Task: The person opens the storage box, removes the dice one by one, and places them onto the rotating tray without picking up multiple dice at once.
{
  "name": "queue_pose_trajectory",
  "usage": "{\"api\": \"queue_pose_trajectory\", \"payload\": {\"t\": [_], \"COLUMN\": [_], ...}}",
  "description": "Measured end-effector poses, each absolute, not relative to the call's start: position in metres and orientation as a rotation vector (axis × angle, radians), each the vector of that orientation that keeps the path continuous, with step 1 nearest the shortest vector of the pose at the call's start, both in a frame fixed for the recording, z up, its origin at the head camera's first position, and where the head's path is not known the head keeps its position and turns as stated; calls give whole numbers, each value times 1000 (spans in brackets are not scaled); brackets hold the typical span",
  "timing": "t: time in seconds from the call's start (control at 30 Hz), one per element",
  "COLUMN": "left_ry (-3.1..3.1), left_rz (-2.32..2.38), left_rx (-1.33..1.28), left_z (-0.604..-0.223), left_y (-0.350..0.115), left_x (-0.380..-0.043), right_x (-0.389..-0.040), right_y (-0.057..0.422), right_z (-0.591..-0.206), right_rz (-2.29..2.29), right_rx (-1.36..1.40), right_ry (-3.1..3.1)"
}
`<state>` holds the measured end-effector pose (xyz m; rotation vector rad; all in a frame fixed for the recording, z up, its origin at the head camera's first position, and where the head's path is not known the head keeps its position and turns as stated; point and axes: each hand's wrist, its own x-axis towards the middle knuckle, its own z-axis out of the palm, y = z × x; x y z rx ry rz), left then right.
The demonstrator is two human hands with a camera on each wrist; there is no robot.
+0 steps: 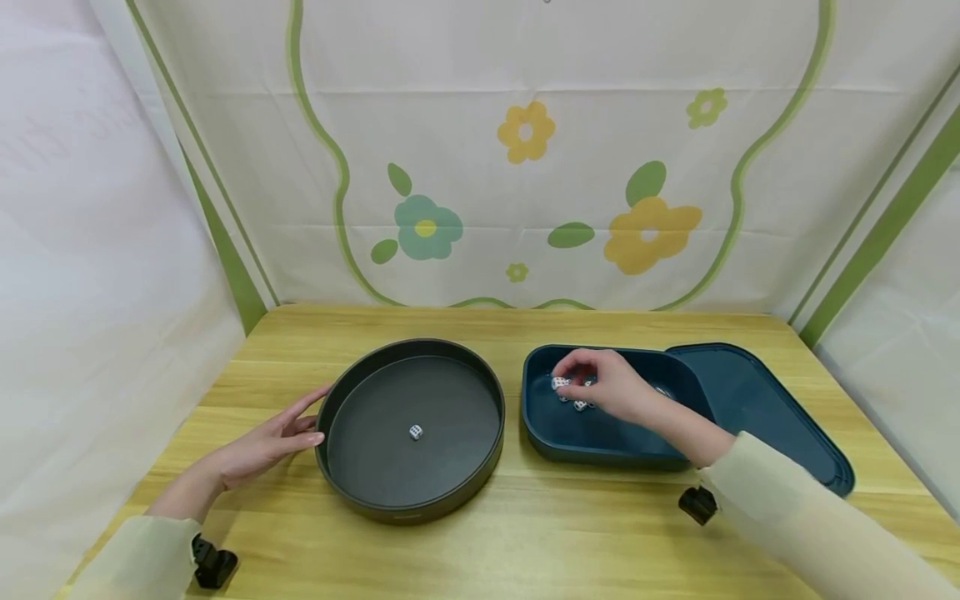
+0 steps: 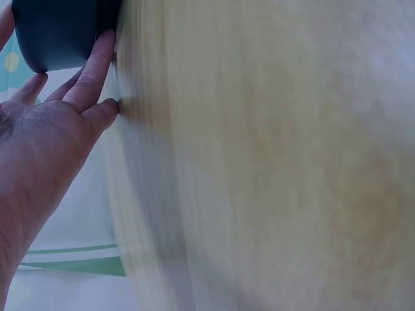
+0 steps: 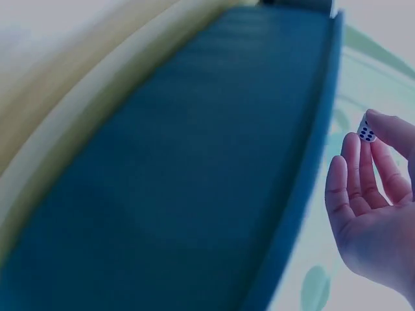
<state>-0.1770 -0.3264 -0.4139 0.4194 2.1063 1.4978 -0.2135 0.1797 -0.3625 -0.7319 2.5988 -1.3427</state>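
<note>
A white die [image 3: 366,131] with dark pips is pinched between the thumb and fingertips of my right hand [image 1: 609,387], over the left part of a dark blue plastic box [image 1: 607,457]. Several more dice [image 1: 581,405] lie in that box, partly hidden by the hand. With its fingers spread, my left hand [image 1: 258,446] touches the outer left side of a round dark grey pan [image 1: 367,498]. The left wrist view shows those fingers [image 2: 94,72] against the pan's wall. One die [image 1: 416,432] lies near the middle of the pan.
A dark blue lid [image 1: 780,425] lies to the right of the box, partly behind it. Everything stands on a wood-grain table [image 1: 517,542]. White cloth [image 1: 465,50] with printed flowers hangs behind the table and at both sides.
</note>
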Motion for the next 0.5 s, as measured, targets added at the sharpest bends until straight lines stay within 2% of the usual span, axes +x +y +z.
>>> {"api": "queue_pose_trajectory", "payload": {"t": [0.5], "left_ry": [2096], "left_rz": [1510], "left_rx": [414], "left_z": [-414], "left_y": [-327], "left_x": [-178], "right_x": [-211], "right_y": [84], "right_z": [-364], "right_rz": [-1359], "right_rx": [-906], "right_ry": [2461]}}
